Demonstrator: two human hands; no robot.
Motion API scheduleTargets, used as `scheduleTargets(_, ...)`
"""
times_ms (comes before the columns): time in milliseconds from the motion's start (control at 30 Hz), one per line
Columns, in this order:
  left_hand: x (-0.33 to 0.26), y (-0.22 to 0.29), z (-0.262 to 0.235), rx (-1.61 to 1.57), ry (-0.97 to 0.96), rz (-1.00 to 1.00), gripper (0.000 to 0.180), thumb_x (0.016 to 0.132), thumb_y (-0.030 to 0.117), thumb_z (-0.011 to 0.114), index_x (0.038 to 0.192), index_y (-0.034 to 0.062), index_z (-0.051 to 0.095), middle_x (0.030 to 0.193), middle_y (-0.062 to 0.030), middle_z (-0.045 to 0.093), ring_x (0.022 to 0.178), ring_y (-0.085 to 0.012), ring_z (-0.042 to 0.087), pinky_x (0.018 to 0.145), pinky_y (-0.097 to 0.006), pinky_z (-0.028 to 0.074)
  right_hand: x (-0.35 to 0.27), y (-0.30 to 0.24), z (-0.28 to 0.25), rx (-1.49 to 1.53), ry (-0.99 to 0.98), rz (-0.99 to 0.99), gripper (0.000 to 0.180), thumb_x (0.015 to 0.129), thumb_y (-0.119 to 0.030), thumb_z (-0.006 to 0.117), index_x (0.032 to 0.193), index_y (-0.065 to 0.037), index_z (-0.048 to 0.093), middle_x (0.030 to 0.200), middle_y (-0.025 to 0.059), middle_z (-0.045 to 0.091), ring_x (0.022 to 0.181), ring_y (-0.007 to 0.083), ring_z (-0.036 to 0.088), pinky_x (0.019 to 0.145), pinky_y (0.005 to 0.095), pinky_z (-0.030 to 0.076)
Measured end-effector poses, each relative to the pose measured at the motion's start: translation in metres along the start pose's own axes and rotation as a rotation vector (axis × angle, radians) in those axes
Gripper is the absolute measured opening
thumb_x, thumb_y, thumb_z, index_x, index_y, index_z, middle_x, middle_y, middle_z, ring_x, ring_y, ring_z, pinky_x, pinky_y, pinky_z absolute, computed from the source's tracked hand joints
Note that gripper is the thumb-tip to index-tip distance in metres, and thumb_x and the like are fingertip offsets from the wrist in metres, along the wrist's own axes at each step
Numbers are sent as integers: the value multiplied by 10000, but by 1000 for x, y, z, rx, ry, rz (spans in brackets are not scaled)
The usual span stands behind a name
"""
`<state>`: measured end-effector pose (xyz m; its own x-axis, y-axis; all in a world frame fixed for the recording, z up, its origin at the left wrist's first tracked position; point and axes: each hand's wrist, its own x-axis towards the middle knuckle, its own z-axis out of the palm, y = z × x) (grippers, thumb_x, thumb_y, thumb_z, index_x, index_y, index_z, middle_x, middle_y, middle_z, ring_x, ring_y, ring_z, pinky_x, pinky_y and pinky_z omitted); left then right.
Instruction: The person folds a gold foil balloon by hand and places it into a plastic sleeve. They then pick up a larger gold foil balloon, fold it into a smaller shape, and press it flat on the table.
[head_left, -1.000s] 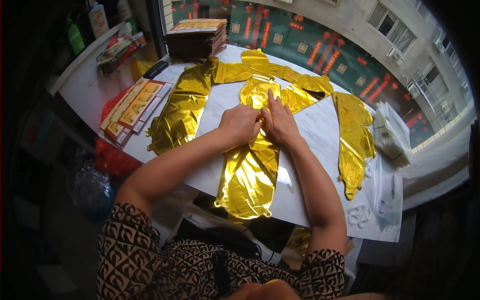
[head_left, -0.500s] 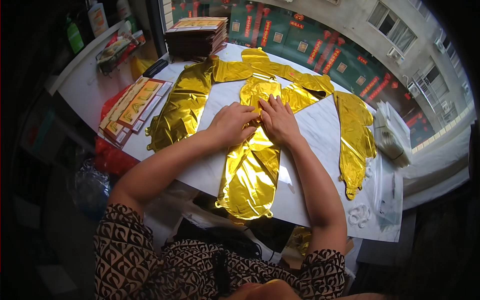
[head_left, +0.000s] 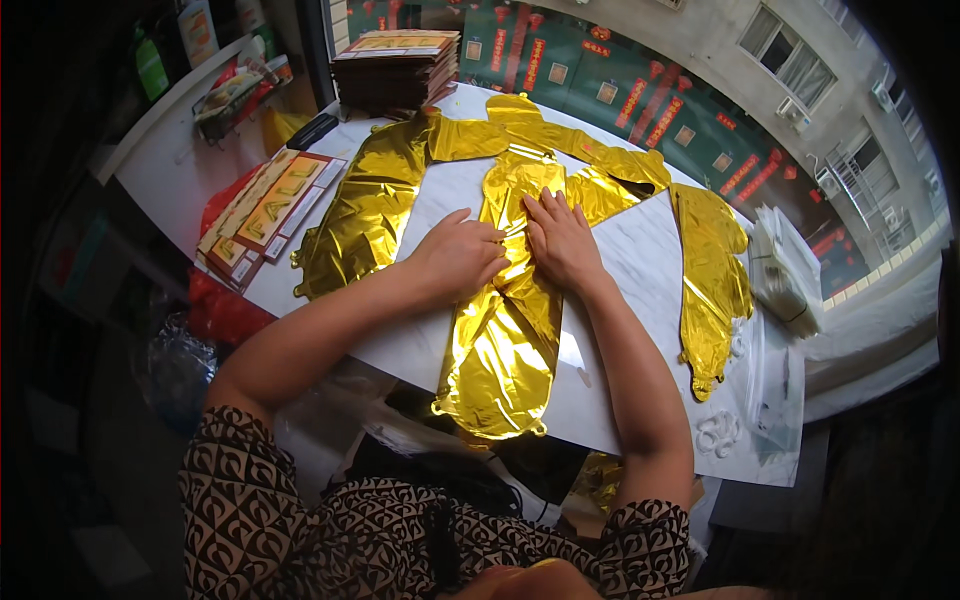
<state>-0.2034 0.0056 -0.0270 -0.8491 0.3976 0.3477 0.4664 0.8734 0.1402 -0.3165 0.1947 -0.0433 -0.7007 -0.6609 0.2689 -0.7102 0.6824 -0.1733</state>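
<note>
A flat, uninflated gold foil balloon (head_left: 500,375) lies lengthwise in front of me, its rounded lower end at the table's near edge. My left hand (head_left: 455,260) rests at its left side, fingers curled in against the foil and thumb bent below them. Flat across its right side lies my right hand (head_left: 564,240), fingers stretched out and pointing away from me. More gold foil balloons surround it: a curved one (head_left: 370,205) on the left, several pieces along the far side, and another (head_left: 708,285) on the right.
The white marbled table (head_left: 620,350) carries a stack of printed cards (head_left: 395,75) at the far left, with more cards (head_left: 268,215) nearer. Beside a black stapler-like object (head_left: 312,132) stands a wall shelf. Clear plastic bags (head_left: 785,270) and white rings (head_left: 718,433) lie right.
My left hand has drawn back a little to the left, its fingertips nearer the balloon's left side. My right hand stays flat on the foil, nearly in the same place.
</note>
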Motion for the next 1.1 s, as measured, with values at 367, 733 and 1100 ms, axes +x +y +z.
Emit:
scheduleTargets(367, 53, -58, 3, -252, 233, -483, 258, 828, 219, 664, 940, -10, 700, 879, -169, 707, 778, -299, 694, 711, -380, 531, 3, 4, 1, -11, 20, -32, 481, 1012, -313, 370, 1462, -151, 415, 1533, 188, 346, 1431, 371, 300, 1172, 504, 207)
scheduleTargets(733, 117, -78, 4, -846, 48, -960, 127, 751, 138, 696, 670, 56, 644, 591, -54, 584, 411, -141, 471, 392, -327, 356, -4, 14, 9, -17, 48, -29, 474, 1000, -296, 406, 1450, -147, 428, 1522, 182, 363, 1425, 369, 311, 1162, 521, 228)
scheduleTargets(1100, 115, -85, 14, -968, 130, -987, 162, 818, 112, 559, 766, 5, 668, 708, -111, 636, 534, -178, 535, 453, -349, 385, 0, -1, 1, 39, 34, -29, 527, 1002, -306, 387, 1500, -142, 343, 1536, 181, 345, 1440, 360, 288, 1176, 495, 199)
